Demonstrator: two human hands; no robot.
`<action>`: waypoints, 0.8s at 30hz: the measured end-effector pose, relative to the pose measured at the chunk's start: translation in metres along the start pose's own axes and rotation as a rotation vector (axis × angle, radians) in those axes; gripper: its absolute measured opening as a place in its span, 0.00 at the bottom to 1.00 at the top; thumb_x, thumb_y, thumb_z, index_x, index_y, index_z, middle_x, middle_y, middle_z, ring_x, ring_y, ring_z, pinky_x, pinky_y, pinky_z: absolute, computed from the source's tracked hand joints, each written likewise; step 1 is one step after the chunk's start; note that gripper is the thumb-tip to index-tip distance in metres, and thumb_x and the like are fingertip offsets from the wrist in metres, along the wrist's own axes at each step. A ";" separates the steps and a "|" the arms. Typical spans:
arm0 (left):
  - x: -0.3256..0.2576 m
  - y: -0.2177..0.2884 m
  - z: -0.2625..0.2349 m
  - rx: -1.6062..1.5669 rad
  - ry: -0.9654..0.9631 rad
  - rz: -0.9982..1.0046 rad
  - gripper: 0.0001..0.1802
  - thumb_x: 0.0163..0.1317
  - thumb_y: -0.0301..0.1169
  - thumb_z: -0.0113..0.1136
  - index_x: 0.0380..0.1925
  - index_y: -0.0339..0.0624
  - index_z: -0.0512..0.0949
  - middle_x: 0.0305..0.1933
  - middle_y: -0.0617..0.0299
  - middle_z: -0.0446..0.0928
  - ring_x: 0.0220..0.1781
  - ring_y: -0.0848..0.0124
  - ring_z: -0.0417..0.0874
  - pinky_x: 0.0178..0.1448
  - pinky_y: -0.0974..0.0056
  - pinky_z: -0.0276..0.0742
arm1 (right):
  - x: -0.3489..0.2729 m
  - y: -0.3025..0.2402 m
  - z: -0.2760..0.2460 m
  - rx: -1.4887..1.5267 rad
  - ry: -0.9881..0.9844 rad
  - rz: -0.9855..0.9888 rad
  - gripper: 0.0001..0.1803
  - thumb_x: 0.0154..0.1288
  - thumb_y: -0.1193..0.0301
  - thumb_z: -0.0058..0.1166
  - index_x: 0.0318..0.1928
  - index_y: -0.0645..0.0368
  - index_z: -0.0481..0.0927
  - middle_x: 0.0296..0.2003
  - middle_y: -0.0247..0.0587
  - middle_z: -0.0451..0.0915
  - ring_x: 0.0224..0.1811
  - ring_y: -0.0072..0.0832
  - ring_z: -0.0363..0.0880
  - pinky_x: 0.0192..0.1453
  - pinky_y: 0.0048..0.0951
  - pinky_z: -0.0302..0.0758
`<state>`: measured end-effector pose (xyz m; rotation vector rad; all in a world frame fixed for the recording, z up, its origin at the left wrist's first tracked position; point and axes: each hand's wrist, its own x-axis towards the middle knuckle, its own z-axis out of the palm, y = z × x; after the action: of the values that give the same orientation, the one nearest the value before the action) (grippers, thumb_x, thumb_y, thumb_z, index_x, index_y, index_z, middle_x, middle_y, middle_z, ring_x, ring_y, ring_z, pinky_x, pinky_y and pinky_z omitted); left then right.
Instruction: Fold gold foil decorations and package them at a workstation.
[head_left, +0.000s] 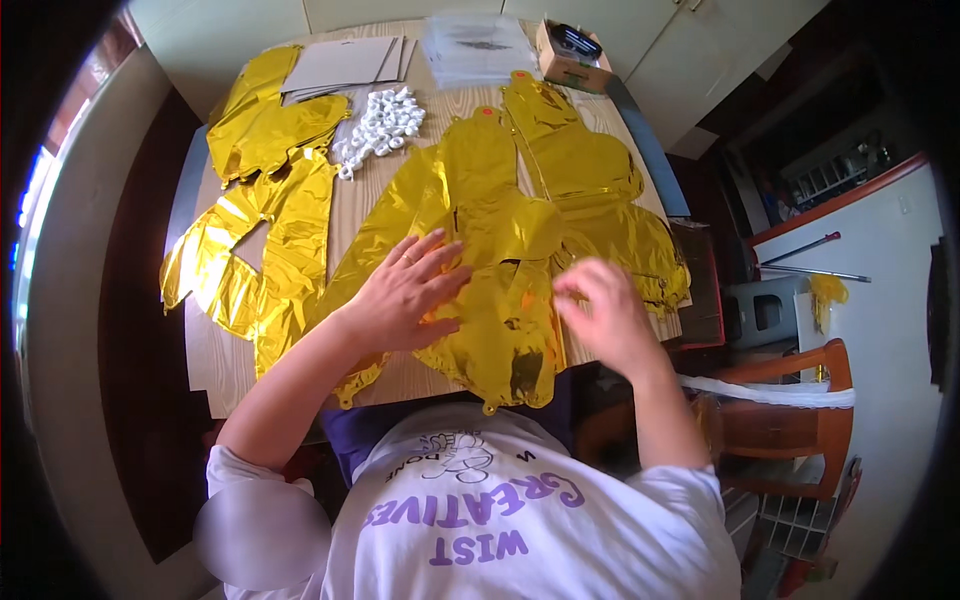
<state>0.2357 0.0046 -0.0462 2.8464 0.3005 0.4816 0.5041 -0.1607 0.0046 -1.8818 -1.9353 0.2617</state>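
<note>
Flat, shiny gold foil balloons cover much of the wooden table. My left hand (pixel 405 290) lies open with spread fingers on the middle foil balloon (pixel 480 210), and a ring shows on one finger. At the right side of this balloon is my right hand (pixel 610 310), slightly blurred, its fingers curled in toward the thumb. Whatever the fingertips may pinch is hidden. Another foil balloon (pixel 610 235) lies at the right, and a creased one (pixel 295 250) at the left. Farther back on the left rests a further gold foil piece (pixel 255 125).
Behind the foil lies a heap of small white rings or spools (pixel 380 130). Grey cardboard sheets (pixel 345 65), clear plastic bags (pixel 475 50) and an open cardboard box (pixel 572 65) with a dark item line the far edge. A wooden chair (pixel 840 420) stands at the right.
</note>
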 end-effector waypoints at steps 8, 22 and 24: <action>-0.009 -0.011 0.006 -0.139 -0.035 -0.122 0.39 0.56 0.44 0.72 0.66 0.42 0.73 0.74 0.45 0.67 0.78 0.45 0.62 0.81 0.44 0.56 | -0.079 -0.013 0.043 -0.052 0.053 -0.132 0.30 0.55 0.67 0.72 0.59 0.55 0.80 0.64 0.44 0.74 0.65 0.46 0.71 0.69 0.47 0.68; -0.007 0.013 0.007 -0.041 -0.044 -0.183 0.40 0.57 0.47 0.71 0.66 0.41 0.73 0.73 0.45 0.68 0.76 0.44 0.64 0.77 0.43 0.60 | -0.106 0.011 0.028 0.302 0.657 0.445 0.07 0.69 0.72 0.62 0.40 0.64 0.81 0.33 0.37 0.80 0.29 0.21 0.75 0.37 0.23 0.73; -0.005 0.015 0.006 -0.017 -0.036 -0.176 0.39 0.57 0.48 0.71 0.66 0.41 0.73 0.71 0.45 0.69 0.74 0.44 0.65 0.76 0.42 0.61 | -0.098 -0.001 0.023 0.143 0.673 0.197 0.10 0.64 0.75 0.64 0.46 0.61 0.82 0.46 0.45 0.80 0.41 0.35 0.80 0.44 0.31 0.77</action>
<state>0.2353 -0.0117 -0.0491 2.7759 0.5312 0.3944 0.4920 -0.2533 -0.0324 -1.7628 -1.2531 -0.1610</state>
